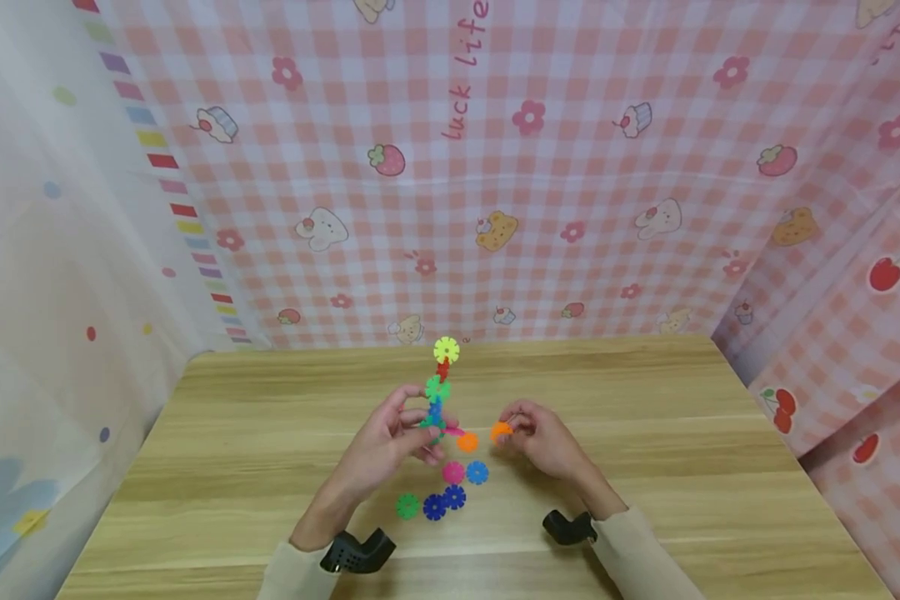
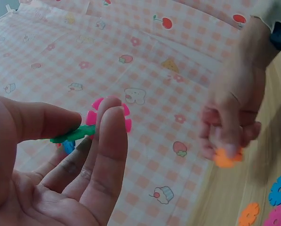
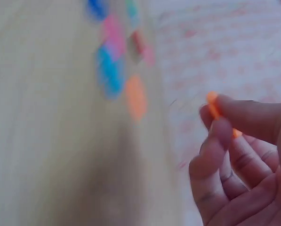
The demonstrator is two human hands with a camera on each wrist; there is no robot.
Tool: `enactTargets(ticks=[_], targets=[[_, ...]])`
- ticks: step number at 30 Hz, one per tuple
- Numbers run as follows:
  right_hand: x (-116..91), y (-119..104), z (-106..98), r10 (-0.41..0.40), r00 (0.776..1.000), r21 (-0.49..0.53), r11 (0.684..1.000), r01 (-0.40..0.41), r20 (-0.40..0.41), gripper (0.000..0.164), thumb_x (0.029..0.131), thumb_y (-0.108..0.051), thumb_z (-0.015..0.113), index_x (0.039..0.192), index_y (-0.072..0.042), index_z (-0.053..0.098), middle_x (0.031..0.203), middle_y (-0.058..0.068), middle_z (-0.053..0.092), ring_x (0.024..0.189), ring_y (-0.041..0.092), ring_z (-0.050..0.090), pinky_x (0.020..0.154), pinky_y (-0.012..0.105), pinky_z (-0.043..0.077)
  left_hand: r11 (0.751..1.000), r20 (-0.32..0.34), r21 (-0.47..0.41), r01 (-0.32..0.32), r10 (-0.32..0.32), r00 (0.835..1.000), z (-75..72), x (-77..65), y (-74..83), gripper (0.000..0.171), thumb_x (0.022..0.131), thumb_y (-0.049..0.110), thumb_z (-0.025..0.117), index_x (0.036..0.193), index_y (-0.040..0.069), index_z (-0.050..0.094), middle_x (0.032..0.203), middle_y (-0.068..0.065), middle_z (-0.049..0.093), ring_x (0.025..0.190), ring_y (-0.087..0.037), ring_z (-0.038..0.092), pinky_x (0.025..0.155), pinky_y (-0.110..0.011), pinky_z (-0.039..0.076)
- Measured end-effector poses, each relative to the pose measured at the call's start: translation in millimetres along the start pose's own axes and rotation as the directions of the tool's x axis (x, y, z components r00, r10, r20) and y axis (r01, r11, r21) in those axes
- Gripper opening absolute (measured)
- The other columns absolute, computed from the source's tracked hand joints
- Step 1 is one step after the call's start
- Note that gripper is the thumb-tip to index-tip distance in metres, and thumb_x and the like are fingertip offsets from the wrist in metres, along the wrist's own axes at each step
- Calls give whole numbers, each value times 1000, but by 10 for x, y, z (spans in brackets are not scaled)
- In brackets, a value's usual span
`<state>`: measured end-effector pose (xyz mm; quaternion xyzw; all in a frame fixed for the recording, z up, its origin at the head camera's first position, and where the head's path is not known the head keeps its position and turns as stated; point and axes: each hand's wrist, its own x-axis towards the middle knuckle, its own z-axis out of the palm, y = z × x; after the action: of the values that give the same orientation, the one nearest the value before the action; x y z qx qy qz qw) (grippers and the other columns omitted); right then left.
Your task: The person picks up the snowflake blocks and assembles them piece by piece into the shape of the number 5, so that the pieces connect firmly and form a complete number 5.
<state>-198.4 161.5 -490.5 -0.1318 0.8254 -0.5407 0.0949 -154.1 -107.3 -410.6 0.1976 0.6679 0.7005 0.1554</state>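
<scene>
A chain of notched plastic snowflake discs (image 1: 437, 388) is held upright above the wooden counter (image 1: 270, 458) by the left hand (image 1: 386, 437), its thumb and fingers pinched on a green disc (image 2: 73, 135) near the lower end. A pink disc (image 2: 92, 117), partly hidden, is seen behind the fingers. An orange disc (image 1: 502, 431) is pinched in the fingertips of the right hand (image 1: 543, 437), apart from the chain. Between the forearms, a second orange disc (image 1: 467, 442), a light blue disc (image 1: 477, 472) and two dark blue discs (image 1: 434, 507) are left loose on the counter. The chain appears to be mid-assembly, the held orange disc apparently to be added; for that, it would need to be brought across, notch lined up with notch, and pressed home while the chain is steadied.
</scene>
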Motion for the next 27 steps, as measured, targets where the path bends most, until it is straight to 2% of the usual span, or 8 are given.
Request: enactTargets(ticks=[2, 5, 8, 10, 15, 20, 23, 27], targets=[[-51, -125, -8, -31, 999, 85, 996, 29, 23, 18, 91, 4, 61, 108, -2, 61, 86, 16, 67, 69, 24, 61, 57, 25, 51, 1000, 5, -15, -8, 8, 1000, 6, 2, -7, 39, 99, 4, 54, 135, 3, 37, 121, -34, 61, 86, -24, 71, 82, -44, 60], [-135, -352, -11, -68, 996, 164, 985, 59, 50, 15, 94, -2, 64, 109, 0, 62, 85, 16, 68, 66, 26, 61, 60, 34, 57, 999, 8, -43, -26, 27, 1000, 14, 7, -20, 39, 100, 3, 52, 136, 2, 36, 119, -38, 59, 92, -24, 71, 87, -43, 59], [-222, -543, 7, -97, 993, 211, 974, 80, 71, 15, 95, -5, 65, 108, 2, 63, 84, 12, 69, 66, 26, 63, 65, 40, 60, 998, 6, -44, -39, 39, 999, 27, 15, -34, 44, 99, 2, 51, 140, -1, 34, 117, -36, 61, 93, -21, 71, 88, -39, 58], [-266, -624, 20, -118, 990, 243, 965, 95, 83, 13, 96, -4, 63, 107, 3, 63, 84, 12, 69, 69, 25, 65, 69, 40, 61, 999, 12, -43, -32, 33, 999, 35, 23, -40, 48, 99, 2, 53, 143, -1, 34, 116, -32, 62, 93, -21, 71, 89, -38, 58], [-334, -728, 45, -181, 979, 308, 940, 144, 95, 13, 97, 0, 59, 106, 7, 64, 91, 23, 69, 72, 16, 68, 71, 34, 62, 999, 26, -42, -23, 25, 999, 52, 33, -56, 56, 97, 5, 61, 146, -2, 36, 116, -19, 66, 98, -25, 70, 92, -39, 57], [-380, -793, 60, -230, 967, 348, 920, 180, 107, 17, 98, 0, 57, 109, 10, 64, 96, 33, 66, 76, 14, 70, 74, 36, 62, 997, 27, -57, -55, 56, 998, 64, 30, -75, 53, 95, 7, 65, 142, -2, 40, 110, -10, 68, 96, -20, 70, 90, -38, 57], [-399, -815, 68, -255, 961, 355, 913, 201, 111, 20, 100, -4, 56, 111, 11, 64, 97, 36, 65, 78, 15, 71, 76, 38, 61, 994, 23, -67, -81, 83, 996, 68, 25, -80, 48, 97, 6, 62, 139, -3, 41, 107, -6, 69, 92, -17, 69, 89, -34, 58], [-418, -830, 74, -274, 956, 342, 913, 224, 104, 22, 101, -7, 55, 111, 10, 64, 95, 31, 68, 79, 16, 72, 76, 38, 61, 989, 28, -92, -114, 117, 993, 72, 15, -74, 45, 98, 6, 60, 138, -5, 41, 105, -1, 70, 90, -14, 69, 87, -32, 58]])
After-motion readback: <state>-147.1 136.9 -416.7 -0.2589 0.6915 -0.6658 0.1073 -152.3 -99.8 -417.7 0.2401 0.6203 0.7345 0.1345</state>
